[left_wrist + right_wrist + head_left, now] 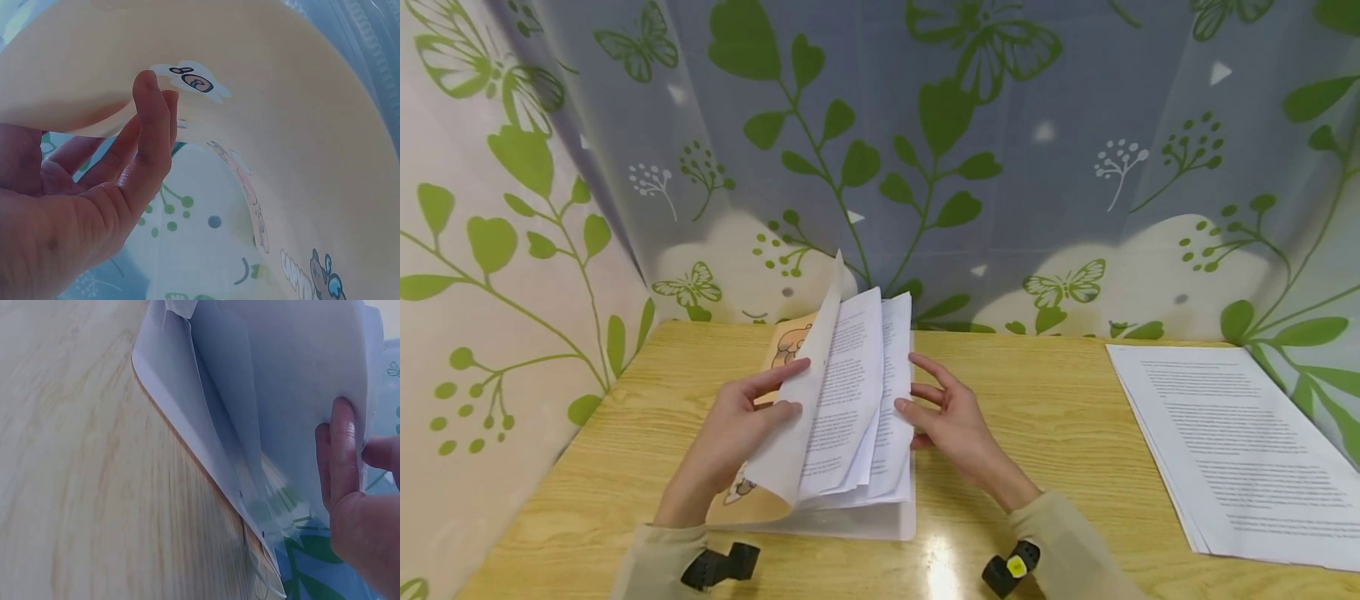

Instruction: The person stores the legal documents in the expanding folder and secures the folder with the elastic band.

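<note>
Between both hands lies a file folder with an orange cartoon-printed cover [778, 496] whose inner side is white. My left hand [726, 429] holds that cover bent upright, thumb on the white face. In the left wrist view the fingers rest against the orange cover [281, 94]. Printed sheets [846, 383] stand fanned inside the folder, above a translucent back cover [865, 523]. My right hand [958, 429] pinches their right edge, its thumb in front. From the right wrist, the fingers show behind the lifted sheets [300, 369], which lean away from the layer below.
A stack of printed paper [1247, 450] lies at the right of the wooden table [1022, 375]. Behind the table hangs a leaf-and-butterfly curtain [1045, 167], with more patterned cloth at the left. Each sleeve carries a black wrist strap [718, 567].
</note>
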Tool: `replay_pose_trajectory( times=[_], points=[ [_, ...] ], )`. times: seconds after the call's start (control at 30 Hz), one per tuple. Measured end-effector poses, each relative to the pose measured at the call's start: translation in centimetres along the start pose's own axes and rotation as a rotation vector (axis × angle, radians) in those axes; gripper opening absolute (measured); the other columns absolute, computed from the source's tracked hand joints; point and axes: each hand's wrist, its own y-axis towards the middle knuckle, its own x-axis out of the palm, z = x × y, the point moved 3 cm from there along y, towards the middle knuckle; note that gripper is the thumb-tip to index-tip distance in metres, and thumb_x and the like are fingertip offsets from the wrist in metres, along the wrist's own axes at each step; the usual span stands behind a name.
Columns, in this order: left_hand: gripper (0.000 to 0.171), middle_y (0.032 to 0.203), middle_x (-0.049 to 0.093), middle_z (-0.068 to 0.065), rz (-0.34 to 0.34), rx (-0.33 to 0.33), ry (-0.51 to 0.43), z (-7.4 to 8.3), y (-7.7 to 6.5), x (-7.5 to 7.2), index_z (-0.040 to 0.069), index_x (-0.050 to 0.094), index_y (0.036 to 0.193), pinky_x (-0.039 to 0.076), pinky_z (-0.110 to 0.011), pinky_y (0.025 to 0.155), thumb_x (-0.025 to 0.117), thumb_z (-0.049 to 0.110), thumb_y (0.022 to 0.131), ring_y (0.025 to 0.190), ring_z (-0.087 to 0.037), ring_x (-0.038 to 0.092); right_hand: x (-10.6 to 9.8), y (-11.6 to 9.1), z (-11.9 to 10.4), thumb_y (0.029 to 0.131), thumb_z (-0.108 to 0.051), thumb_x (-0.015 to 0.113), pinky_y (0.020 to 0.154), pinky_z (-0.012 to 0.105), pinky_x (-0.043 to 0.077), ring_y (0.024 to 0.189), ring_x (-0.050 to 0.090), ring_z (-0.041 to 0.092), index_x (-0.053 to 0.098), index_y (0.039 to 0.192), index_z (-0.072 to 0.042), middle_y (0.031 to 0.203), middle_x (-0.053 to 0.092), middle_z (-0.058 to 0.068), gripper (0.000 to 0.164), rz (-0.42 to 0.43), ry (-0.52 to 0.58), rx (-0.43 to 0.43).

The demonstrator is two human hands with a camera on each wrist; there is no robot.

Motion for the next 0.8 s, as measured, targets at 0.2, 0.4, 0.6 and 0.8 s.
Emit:
replay_pose_trajectory(
  times=[0.2, 0.4, 0.6, 0.8],
  points=[
    [0.055, 0.151, 0.051, -0.020, 0.000, -0.002, 0.006, 0.1, 0.0, 0.0, 0.018, 0.054, 0.150, 0.062, -0.032, 0.066, 0.060, 0.006, 0.097, 0.088, -0.019, 0.073, 0.4, 0.1, 0.0, 0.097, -0.005, 0.067, 0.055, 0.025, 0.056, 0.084, 0.071, 0.016, 0.040, 0.156, -0.029, 0.138, 0.062, 0.019, 0.068, -0.002, -0.010, -0.005],
    [0.055, 0.149, 0.052, -0.020, 0.001, -0.005, 0.000, 0.1, -0.1, 0.1, 0.019, 0.054, 0.150, 0.062, -0.033, 0.066, 0.060, 0.007, 0.097, 0.087, -0.019, 0.073, 0.8, 0.3, 0.2, 0.097, -0.005, 0.067, 0.056, 0.026, 0.057, 0.088, 0.071, 0.017, 0.040, 0.156, -0.028, 0.137, 0.063, 0.018, 0.068, -0.001, 0.006, -0.005],
    [0.055, 0.148, 0.053, -0.021, 0.000, -0.001, -0.002, 0.1, 0.0, 0.1, 0.019, 0.054, 0.150, 0.062, -0.033, 0.066, 0.060, 0.007, 0.097, 0.087, -0.019, 0.073, 1.2, 0.3, 0.4, 0.097, -0.004, 0.067, 0.056, 0.026, 0.058, 0.089, 0.072, 0.016, 0.041, 0.155, -0.028, 0.138, 0.063, 0.018, 0.068, 0.010, 0.020, -0.010],
    [0.055, 0.148, 0.053, -0.021, 0.001, -0.002, -0.004, 0.2, -0.1, 0.2, 0.019, 0.054, 0.151, 0.062, -0.032, 0.067, 0.060, 0.007, 0.097, 0.087, -0.019, 0.073, 1.6, 0.4, 0.4, 0.097, -0.003, 0.066, 0.055, 0.025, 0.057, 0.088, 0.072, 0.013, 0.042, 0.155, -0.025, 0.138, 0.062, 0.020, 0.066, 0.012, 0.044, -0.017]
  ],
)
